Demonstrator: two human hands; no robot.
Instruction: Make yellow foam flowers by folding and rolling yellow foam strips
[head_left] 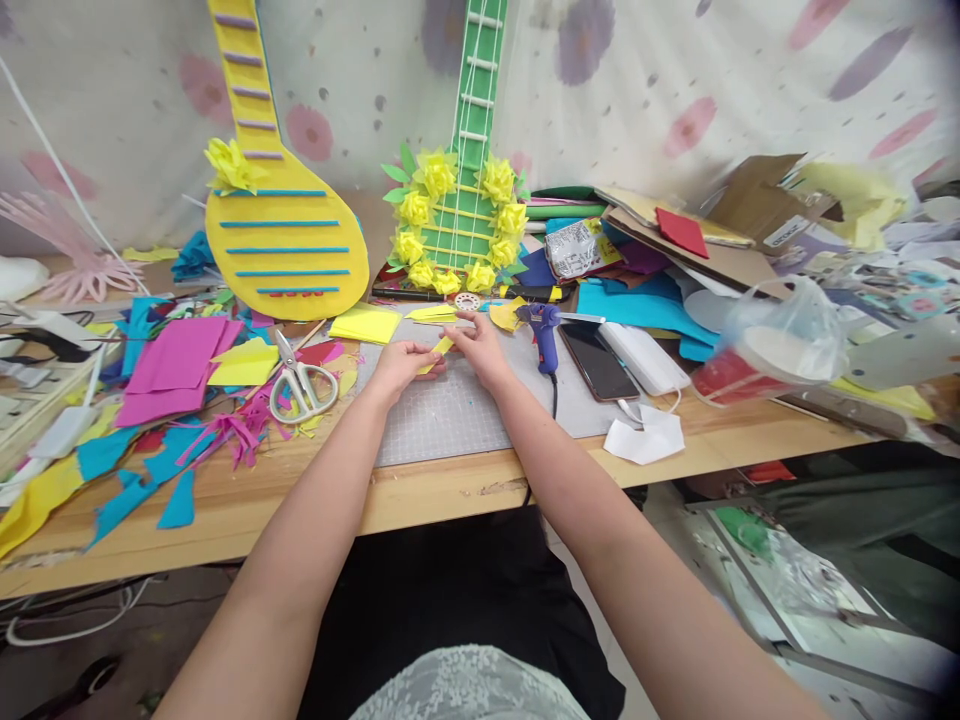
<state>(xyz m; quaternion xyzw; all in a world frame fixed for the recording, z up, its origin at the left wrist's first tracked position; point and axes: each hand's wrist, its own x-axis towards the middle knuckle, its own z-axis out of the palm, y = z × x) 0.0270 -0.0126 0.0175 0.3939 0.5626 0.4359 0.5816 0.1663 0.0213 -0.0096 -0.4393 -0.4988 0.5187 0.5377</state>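
Observation:
A small strip of yellow paper (pixel 441 351) is held above the grey cutting mat (pixel 427 425), between my two hands. My left hand (pixel 405 370) pinches its lower end. My right hand (pixel 480 348) has its fingers closed at the upper end, partly hiding it. Just left of my hands lies a stack of yellow paper squares (pixel 365 323). Behind my fingers are more yellow pieces (pixel 431 313) and a white spool-like disc (pixel 467 301). To the right sits a blue glue gun (pixel 545 340), with a yellow petal-like piece (pixel 507 315) beside it.
White-handled scissors (pixel 301 385) lie left among paper scraps (pixel 176 455) and magenta sheets (pixel 176 365). A yellow lute-shaped craft (pixel 289 235) and a green, flower-trimmed one (pixel 457 215) lean at the back. Rightward are a phone (pixel 598 360), a power bank (pixel 645 357) and a bagged cup (pixel 750 365).

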